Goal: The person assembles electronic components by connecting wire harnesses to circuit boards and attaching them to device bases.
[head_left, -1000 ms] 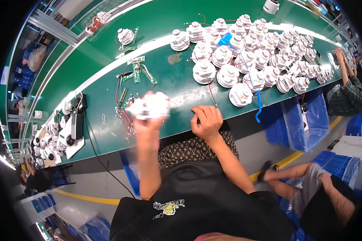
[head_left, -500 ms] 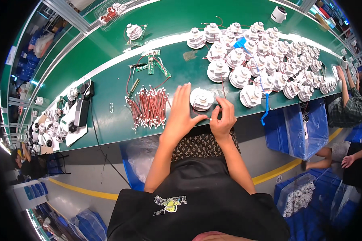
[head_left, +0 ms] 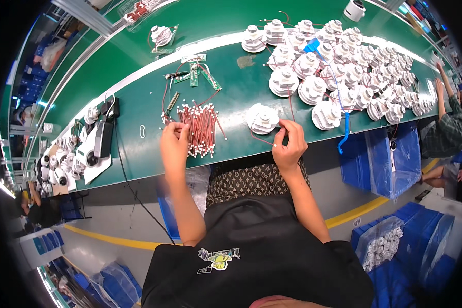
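Note:
A white round part [head_left: 262, 119] with stepped tiers and a red lead stands on the green table in front of me. My right hand [head_left: 290, 143] is closed at its right side, fingers pinched; the lead runs to a small white connector [head_left: 274, 145] showing at my thumb. Left of it lies a bundle of short red wires with white connectors [head_left: 203, 131]. My left hand [head_left: 174, 142] is at the bundle's left edge, fingers curled and pressed together. What those fingers hold is hidden.
Many similar white parts [head_left: 284, 82] crowd the table's right side, with a blue cord [head_left: 344, 134] hanging over the edge. Green circuit boards [head_left: 194, 74] lie beyond the wires. A black device [head_left: 104, 141] stands left. A co-worker's arm [head_left: 440, 97] reaches in at far right.
My left hand has left the side of the white part and moved left to the wire bundle, its fingers curling in. The bundle sits slightly farther right. My right hand stays near the white part.

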The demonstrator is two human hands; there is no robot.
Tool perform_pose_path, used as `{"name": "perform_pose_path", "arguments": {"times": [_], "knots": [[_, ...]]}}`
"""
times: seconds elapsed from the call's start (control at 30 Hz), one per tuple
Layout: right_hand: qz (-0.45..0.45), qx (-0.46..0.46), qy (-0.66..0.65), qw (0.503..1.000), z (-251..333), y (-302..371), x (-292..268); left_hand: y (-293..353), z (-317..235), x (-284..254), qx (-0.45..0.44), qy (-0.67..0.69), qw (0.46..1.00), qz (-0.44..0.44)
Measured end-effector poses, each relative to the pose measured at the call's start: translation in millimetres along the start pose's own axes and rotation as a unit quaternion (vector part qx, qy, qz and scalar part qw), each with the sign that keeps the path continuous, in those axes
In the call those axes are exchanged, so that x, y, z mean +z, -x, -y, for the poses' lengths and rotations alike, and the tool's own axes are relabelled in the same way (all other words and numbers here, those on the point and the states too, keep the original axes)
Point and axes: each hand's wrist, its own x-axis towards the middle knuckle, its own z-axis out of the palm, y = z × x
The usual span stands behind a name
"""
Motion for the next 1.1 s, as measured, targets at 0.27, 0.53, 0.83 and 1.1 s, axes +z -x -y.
{"name": "perform_pose_path", "arguments": {"times": [0.27,0.53,0.83,1.1], "knots": [[-0.001,0.018,-0.016,1.000,-3.9,0.4,3.8,-7.2,-3.6,-6.7,-0.076,0.178,0.981,0.026],[0.007,0.030,-0.035,0.999,-5.0,2.1,2.7,-6.5,-3.8,-7.6,-0.021,0.176,0.982,-0.068],[0.016,0.042,-0.059,0.997,-3.5,1.7,-1.1,-4.9,-31.1,-7.3,0.091,0.003,0.966,-0.241],[0.019,0.246,-0.276,0.929,23.3,-10.4,-36.2,43.5,-69.0,7.2,-0.135,0.660,0.733,0.091]]}}
